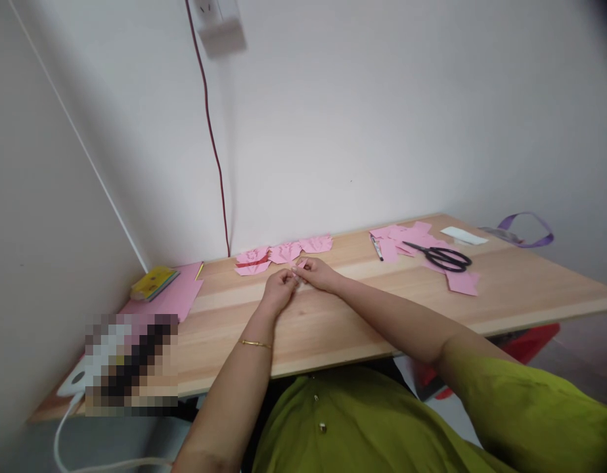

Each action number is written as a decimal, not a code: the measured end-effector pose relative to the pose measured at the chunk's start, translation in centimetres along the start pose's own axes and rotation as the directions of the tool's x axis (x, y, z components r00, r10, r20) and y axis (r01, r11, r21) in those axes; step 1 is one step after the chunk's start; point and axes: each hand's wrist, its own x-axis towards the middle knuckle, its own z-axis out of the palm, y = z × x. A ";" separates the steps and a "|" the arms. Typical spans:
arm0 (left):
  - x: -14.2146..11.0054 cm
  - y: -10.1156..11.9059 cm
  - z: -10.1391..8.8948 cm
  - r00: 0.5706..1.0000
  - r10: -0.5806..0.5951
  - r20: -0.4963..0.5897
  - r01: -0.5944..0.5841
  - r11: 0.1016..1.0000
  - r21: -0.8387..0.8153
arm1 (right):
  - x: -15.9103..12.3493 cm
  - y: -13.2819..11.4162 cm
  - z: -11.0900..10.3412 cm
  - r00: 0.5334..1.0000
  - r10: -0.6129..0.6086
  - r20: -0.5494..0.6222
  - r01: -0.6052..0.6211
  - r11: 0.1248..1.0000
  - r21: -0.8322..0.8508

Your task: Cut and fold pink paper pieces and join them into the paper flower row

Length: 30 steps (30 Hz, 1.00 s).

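Observation:
My left hand point(280, 289) and my right hand point(315, 273) meet over the middle of the wooden table, fingertips pinched together. Between them a small piece of pink paper point(300, 264) shows, mostly hidden by the fingers. Just beyond my hands, a row of pink paper cutouts point(284, 252) with cut, folded shapes lies near the wall. A dark red strip point(251, 263) crosses the leftmost cutout.
Black-handled scissors point(444, 257) rest by scattered pink paper pieces point(412, 233) at right, near a slim tube point(377, 248) and a white strip point(464, 236). At left are pink sheets point(185, 302), a yellow pad point(154, 284) and a pixelated area. A red cord point(212, 131) hangs down the wall.

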 end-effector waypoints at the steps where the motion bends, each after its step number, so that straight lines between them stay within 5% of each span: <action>1: 0.0 -0.1 0.0 1.000 0.001 0.003 -0.001 1.000 0.013 | 0.0 -0.1 0.0 1.000 0.004 0.000 -0.004 1.000 -0.006; 16: 0.0 0.2 0.0 1.000 -0.003 0.015 0.002 1.000 0.009 | 0.0 -0.1 0.0 0.998 0.039 -0.056 -0.040 0.999 -0.025; 30: -0.3 0.8 -0.2 1.000 0.004 0.005 -0.004 1.000 0.012 | 0.0 0.3 0.2 1.000 -0.009 -0.009 0.010 0.987 0.162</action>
